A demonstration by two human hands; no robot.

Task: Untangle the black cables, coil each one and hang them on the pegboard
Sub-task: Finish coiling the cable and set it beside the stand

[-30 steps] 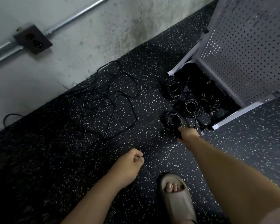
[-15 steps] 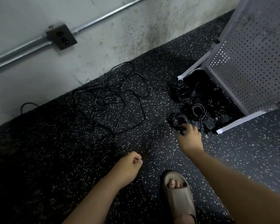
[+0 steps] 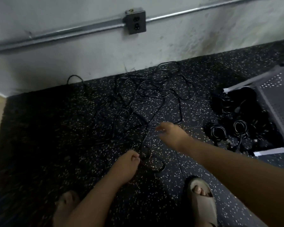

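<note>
Pinching a black cable (image 3: 144,141) in your left hand (image 3: 127,163), you've got those fingers curled tight round the strand, low over the speckled floor (image 3: 69,138). From that grip the cable climbs away from you and runs into the loose tangle (image 3: 143,95) sprawled between you and the wall (image 3: 88,56). A slack loop of it lies on the floor just beside your left knuckles.

Your right hand (image 3: 170,135) is out ahead, right at that same strand, above the left hand. It's smeared with motion blur, so I cannot tell whether those fingers have hold of the cable or are only touching it.

Off to your right, several coiled cables (image 3: 218,132) lie in a cluster on the floor, tucked against the foot of the grey pegboard (image 3: 279,95). They're well apart from the tangle. I can't see a coil on the part of the pegboard in view.

On the wall, a dark outlet box (image 3: 135,22) sits on a metal conduit (image 3: 72,32) running across. Your right foot, in a tan sandal (image 3: 202,207), is planted below your right forearm.
</note>
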